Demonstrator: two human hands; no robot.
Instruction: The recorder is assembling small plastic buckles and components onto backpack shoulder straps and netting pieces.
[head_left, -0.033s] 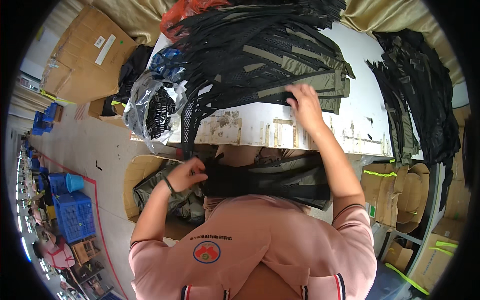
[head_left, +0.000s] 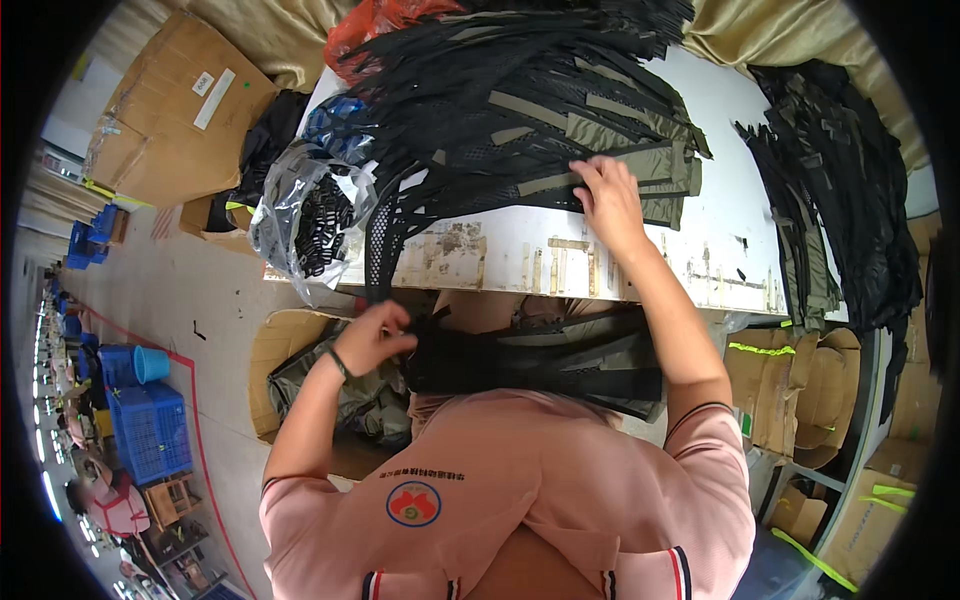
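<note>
My left hand (head_left: 372,340) is half curled in front of the table, its thumb apart from the fingers and nothing visible between them. Close to it, a black mesh strap (head_left: 380,245) hangs over the table edge. My right hand (head_left: 610,203) rests on the near side of a pile of black mesh and olive fabric pieces (head_left: 530,125). Its thumb and forefinger are apart over an olive-and-black piece (head_left: 645,165); no firm hold shows. More black and olive pieces (head_left: 530,360) lie across my lap.
A clear plastic bag of small black buckles (head_left: 325,225) stands at the left of the white table (head_left: 700,265). A carton of dark fabric (head_left: 275,350) is at my left. Black pieces (head_left: 835,190) hang at the right, above open cartons (head_left: 770,395). Blue crates (head_left: 150,430) stand farther left.
My left hand has shifted slightly up and to the left. My right hand has moved very little, its fingers bending a bit more. The fabric pile looks the same.
</note>
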